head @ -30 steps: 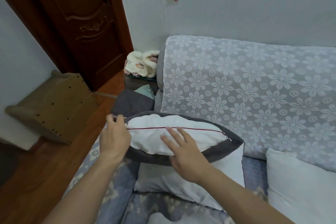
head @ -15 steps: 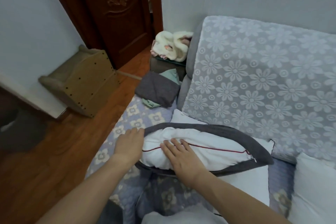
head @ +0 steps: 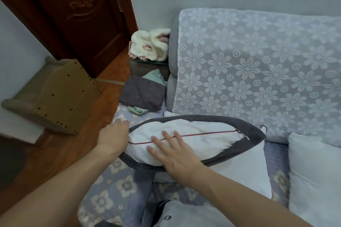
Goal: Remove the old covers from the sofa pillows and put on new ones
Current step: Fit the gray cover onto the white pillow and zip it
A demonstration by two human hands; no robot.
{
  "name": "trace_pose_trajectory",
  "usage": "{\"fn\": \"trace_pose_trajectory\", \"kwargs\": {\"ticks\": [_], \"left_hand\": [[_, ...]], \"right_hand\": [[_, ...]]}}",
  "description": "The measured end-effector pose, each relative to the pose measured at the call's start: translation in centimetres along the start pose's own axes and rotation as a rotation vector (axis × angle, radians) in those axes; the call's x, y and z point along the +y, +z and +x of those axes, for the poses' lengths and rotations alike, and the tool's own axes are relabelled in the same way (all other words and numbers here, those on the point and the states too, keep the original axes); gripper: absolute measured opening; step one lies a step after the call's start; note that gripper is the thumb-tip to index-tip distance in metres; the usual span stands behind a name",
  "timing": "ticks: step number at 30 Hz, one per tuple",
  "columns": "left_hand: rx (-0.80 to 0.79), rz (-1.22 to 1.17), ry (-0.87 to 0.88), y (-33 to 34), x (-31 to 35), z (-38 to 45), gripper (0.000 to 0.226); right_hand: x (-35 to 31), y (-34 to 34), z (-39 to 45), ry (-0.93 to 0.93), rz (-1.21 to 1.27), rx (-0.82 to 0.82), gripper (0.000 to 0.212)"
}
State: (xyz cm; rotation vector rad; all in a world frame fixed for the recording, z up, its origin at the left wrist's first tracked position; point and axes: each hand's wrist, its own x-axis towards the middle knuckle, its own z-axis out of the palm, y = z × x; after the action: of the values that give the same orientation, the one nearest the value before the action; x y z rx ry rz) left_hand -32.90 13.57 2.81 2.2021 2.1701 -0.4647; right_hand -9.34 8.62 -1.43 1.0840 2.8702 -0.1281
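Note:
A white pillow (head: 193, 134) with a thin red seam line sits inside a dark grey cover (head: 254, 131), whose open mouth gapes around it. It lies on the sofa seat on top of a bare white pillow (head: 245, 169). My left hand (head: 113, 135) grips the cover's left end, its fingers curled out of sight. My right hand (head: 177, 155) lies flat with spread fingers, pressing on the white pillow. Another bare white pillow (head: 313, 169) leans at the right. A folded dark grey cover (head: 142, 94) lies at the seat's far left end.
The sofa back (head: 258, 72) wears a lace flower throw. A cream plush bundle (head: 149, 46) sits on a dark side table beside the sofa. A tan wooden shelf piece (head: 59, 94) lies on the wood floor by the brown door (head: 77, 14). More fabric (head: 177, 214) shows at the bottom edge.
The view has shifted and the pillow now lies lower on the seat. My right hand has spread flatter and slid right along the white pillow; my left hand stays at the cover's left end.

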Motion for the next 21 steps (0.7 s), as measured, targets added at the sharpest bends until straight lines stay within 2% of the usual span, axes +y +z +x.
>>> {"fn": "trace_pose_trajectory", "kwargs": {"ticks": [2,5,8,11,15,18,20,21], "left_hand": [[0.127,-0.050,0.006,-0.4,-0.8,-0.6,0.017],[0.145,-0.072,0.018,-0.1,-2.3,-1.6,0.007],[0.212,-0.182,0.087,0.0,-2.7,-2.5,0.013],[0.347,-0.354,0.192,0.0,-1.0,-3.4,0.022],[0.301,-0.491,0.021,3.2,-1.4,-3.5,0.022],[0.303,-0.425,-0.011,4.7,-1.4,-3.5,0.019],[0.274,-0.398,-0.004,4.4,-0.3,-3.0,0.027],[0.252,-0.388,-0.031,3.9,0.2,-2.6,0.024]], "right_hand": [[-1.4,0.0,2.1,-0.058,-0.003,-0.015,0.065],[-2.4,-0.1,5.2,-0.047,-0.044,-0.074,0.064],[-2.9,0.7,7.5,-0.087,-0.111,-0.065,0.065],[-2.9,1.7,9.7,-0.127,-0.143,-0.125,0.053],[-2.8,2.1,10.6,-0.176,-0.154,-0.202,0.057],[-3.0,2.4,10.6,-0.137,-0.087,-0.141,0.062],[-2.6,2.1,10.2,-0.131,-0.077,-0.080,0.055],[-2.3,1.9,9.7,-0.136,-0.059,-0.028,0.052]]}}
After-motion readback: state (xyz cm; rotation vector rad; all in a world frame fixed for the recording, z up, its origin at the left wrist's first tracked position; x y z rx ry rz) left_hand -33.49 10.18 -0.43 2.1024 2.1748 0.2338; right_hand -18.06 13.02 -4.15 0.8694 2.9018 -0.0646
